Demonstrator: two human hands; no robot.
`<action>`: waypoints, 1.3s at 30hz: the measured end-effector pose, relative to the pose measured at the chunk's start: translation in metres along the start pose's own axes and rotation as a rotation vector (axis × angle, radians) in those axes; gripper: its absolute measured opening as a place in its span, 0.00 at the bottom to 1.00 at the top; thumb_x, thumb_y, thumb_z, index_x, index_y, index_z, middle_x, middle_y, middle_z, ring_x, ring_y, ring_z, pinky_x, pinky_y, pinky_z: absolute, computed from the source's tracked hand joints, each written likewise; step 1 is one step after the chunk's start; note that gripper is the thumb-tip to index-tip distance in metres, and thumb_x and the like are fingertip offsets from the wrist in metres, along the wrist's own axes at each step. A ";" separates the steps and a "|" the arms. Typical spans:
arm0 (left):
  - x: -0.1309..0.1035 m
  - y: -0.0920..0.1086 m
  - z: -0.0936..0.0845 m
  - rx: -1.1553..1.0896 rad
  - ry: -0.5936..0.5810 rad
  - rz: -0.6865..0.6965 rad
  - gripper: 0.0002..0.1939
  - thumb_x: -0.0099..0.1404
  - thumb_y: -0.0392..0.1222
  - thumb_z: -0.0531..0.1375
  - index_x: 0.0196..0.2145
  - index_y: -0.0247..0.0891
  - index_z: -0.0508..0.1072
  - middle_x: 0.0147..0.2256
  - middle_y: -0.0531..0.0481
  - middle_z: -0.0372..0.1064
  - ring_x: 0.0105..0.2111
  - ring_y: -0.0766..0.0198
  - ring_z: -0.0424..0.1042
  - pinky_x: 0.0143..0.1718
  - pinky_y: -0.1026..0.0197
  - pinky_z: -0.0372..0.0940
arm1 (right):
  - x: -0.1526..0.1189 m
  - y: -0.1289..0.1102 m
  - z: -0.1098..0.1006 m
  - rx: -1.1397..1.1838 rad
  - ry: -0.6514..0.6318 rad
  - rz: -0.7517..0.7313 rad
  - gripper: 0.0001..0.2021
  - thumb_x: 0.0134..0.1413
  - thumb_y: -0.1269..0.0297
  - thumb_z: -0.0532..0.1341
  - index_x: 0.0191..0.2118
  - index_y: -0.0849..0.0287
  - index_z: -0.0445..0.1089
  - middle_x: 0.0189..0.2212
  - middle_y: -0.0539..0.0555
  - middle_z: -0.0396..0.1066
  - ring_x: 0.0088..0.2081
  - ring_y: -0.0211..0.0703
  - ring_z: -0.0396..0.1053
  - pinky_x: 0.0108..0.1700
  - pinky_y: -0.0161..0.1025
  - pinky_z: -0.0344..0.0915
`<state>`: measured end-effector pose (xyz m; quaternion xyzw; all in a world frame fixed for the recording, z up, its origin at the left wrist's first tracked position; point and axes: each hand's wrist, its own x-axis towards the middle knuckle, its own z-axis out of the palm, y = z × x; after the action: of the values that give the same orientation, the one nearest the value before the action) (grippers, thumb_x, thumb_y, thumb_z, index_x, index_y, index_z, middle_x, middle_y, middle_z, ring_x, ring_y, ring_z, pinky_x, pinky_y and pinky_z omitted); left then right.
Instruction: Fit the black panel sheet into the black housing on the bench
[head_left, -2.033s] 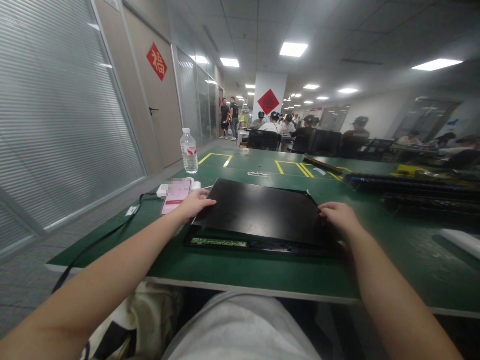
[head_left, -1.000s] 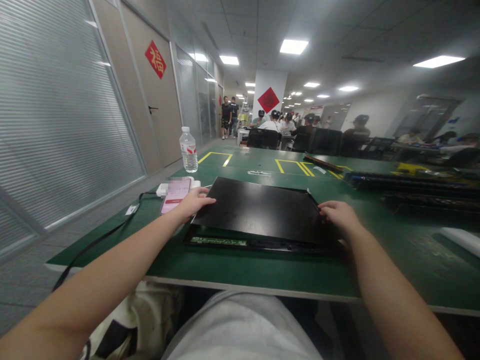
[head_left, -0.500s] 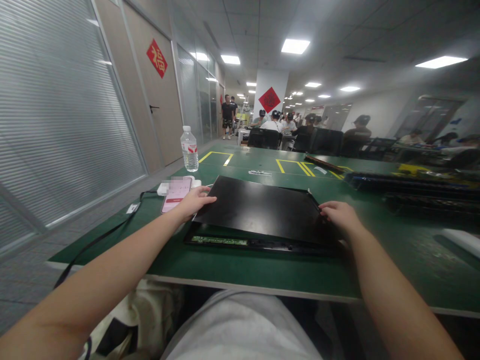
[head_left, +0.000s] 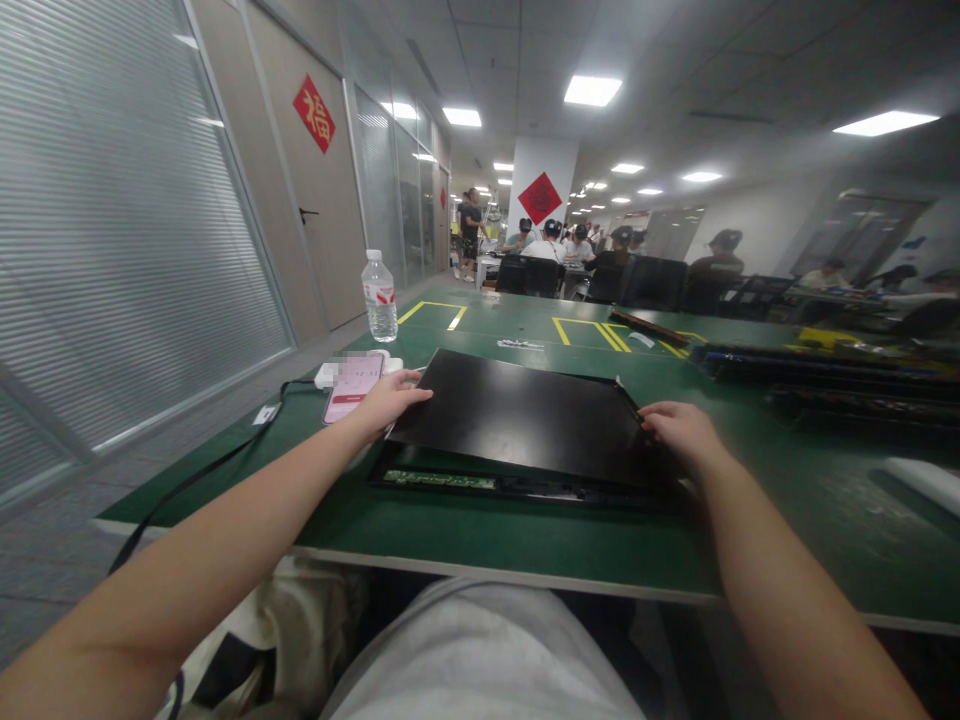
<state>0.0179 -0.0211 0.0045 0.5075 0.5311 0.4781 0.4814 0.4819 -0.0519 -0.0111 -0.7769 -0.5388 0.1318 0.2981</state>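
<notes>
Pinching a smooth, flat black panel [head_left: 517, 412], left hand [head_left: 391, 401] faces right hand [head_left: 681, 431], whose hold is unclear.

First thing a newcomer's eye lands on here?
Probably the large black panel at center, lying askew over a black frame, the left hand at its left edge and the right hand at its right. Next, the green circuit board along the frame's near side. Beyond, the red diamond sign on the left-hand door stands out.
</notes>
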 end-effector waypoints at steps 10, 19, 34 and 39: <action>0.008 -0.003 -0.005 -0.144 -0.010 0.036 0.24 0.39 0.36 0.73 0.38 0.35 0.77 0.32 0.47 0.79 0.33 0.58 0.78 0.37 0.59 0.71 | 0.002 0.003 0.001 0.049 -0.001 0.023 0.14 0.47 0.69 0.61 0.39 0.59 0.80 0.31 0.54 0.79 0.26 0.39 0.72 0.33 0.35 0.66; 0.011 -0.012 -0.010 0.146 0.032 0.067 0.25 0.38 0.41 0.73 0.38 0.35 0.78 0.29 0.47 0.77 0.32 0.52 0.77 0.32 0.57 0.68 | 0.002 0.003 0.001 0.060 0.002 0.031 0.14 0.46 0.68 0.60 0.39 0.58 0.80 0.32 0.54 0.80 0.27 0.39 0.72 0.34 0.35 0.67; 0.006 -0.013 -0.005 0.331 0.020 0.123 0.10 0.39 0.38 0.70 0.24 0.40 0.76 0.26 0.48 0.75 0.35 0.49 0.75 0.33 0.57 0.67 | 0.006 0.006 0.003 0.160 -0.016 0.059 0.15 0.43 0.70 0.60 0.39 0.60 0.80 0.31 0.56 0.79 0.25 0.38 0.70 0.31 0.35 0.66; 0.006 -0.013 -0.005 0.346 0.001 0.117 0.10 0.40 0.37 0.69 0.25 0.40 0.76 0.28 0.48 0.75 0.36 0.49 0.75 0.35 0.56 0.68 | 0.007 0.008 0.003 0.188 -0.017 0.056 0.15 0.44 0.70 0.60 0.38 0.60 0.80 0.30 0.56 0.78 0.25 0.38 0.69 0.31 0.35 0.66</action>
<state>0.0115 -0.0157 -0.0082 0.6125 0.5754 0.4068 0.3580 0.4887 -0.0469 -0.0172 -0.7590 -0.5046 0.1965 0.3615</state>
